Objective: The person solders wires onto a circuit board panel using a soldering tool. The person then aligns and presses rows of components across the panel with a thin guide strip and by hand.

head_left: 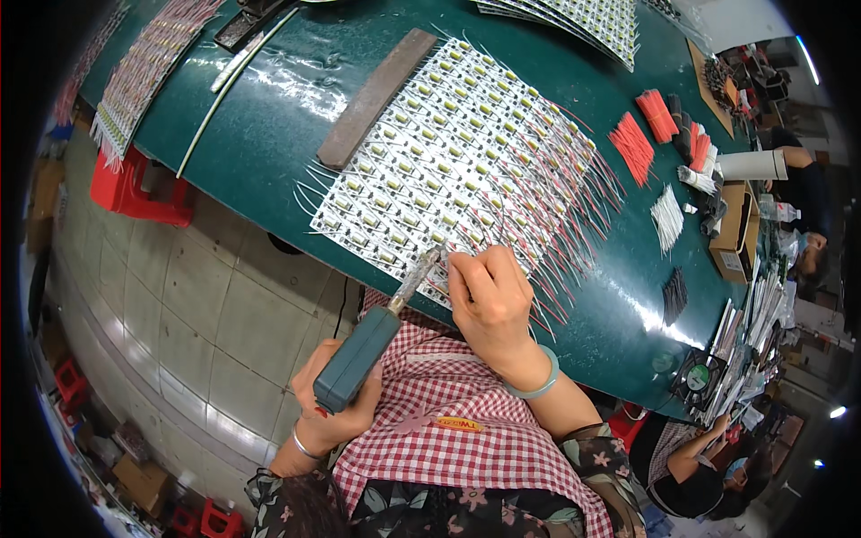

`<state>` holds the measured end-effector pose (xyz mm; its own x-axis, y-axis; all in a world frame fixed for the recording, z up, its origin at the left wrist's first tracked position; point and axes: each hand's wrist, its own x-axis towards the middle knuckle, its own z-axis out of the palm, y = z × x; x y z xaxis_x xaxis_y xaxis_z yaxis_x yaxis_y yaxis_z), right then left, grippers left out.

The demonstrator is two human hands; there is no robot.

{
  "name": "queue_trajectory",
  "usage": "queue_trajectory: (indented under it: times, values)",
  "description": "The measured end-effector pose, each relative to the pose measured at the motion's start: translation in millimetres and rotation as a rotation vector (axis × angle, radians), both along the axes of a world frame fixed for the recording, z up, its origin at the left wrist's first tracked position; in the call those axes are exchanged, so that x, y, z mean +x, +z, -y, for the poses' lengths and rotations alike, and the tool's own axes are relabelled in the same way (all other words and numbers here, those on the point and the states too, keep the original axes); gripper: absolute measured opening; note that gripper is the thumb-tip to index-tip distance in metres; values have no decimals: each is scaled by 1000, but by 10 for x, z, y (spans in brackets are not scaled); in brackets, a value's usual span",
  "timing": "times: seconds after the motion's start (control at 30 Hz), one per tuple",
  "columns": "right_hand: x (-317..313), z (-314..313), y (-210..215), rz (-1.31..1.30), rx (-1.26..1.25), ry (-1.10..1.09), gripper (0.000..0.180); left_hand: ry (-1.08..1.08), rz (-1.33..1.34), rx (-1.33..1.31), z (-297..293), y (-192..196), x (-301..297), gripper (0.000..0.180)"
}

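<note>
My left hand is wrapped round the dark green handle of a soldering iron. Its metal tip reaches up to the near edge of a white circuit board panel covered with rows of small yellow-green parts. Close beside that tip, my right hand is closed in a pinch over the panel; it seems to grip a thin wire, mostly hidden by the fingers. Red and white wires fan out from the panel's right side. A dark flat bar lies along the panel's far left edge.
On the green table, bundles of red wires, white wires and black wires lie at right. More panels stand at the back and far left. A small fan sits at the right edge, near a co-worker.
</note>
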<state>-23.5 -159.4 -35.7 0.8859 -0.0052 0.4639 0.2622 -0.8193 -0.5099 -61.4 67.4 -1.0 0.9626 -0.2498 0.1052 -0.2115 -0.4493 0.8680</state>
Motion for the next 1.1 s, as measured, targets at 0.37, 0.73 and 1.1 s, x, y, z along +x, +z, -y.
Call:
queue_trajectory:
  times: [0.37,0.73,1.1]
  values:
    - [7,8,23,8,10,-15,15,-17,6,8,-164,-239,-228,21]
    - [-197,609,368,24,138,-145,11,251,-145,-265,-81,-448,-273,37]
    - [-1239,2526,89,-128,-365,-998,19,380,-330,-256,250,-143,-140,34]
